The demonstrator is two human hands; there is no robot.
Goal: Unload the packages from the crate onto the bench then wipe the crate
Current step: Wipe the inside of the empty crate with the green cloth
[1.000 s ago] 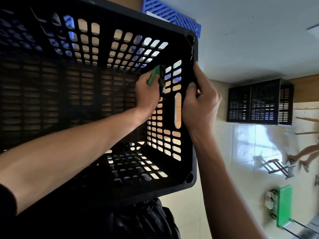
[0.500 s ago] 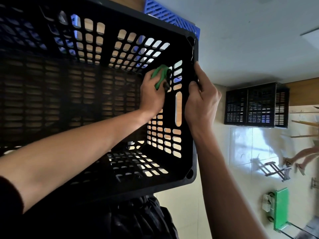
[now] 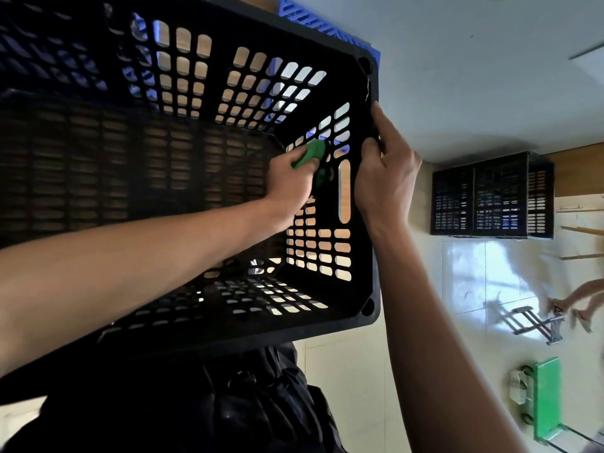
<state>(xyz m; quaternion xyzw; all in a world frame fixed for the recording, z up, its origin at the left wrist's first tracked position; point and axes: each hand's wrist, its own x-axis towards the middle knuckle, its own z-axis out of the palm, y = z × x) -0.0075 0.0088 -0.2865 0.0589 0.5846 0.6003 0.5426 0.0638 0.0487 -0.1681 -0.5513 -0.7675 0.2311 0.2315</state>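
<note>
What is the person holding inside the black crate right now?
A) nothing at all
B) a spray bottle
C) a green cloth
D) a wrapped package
C: the left hand grips a green cloth against the inner end wall of the black crate, while the right hand holds the crate's rim.

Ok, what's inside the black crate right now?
Inside the crate, only the left hand gripping a green cloth against the end wall. No packages visible; the forearm covers part of the floor.
</note>
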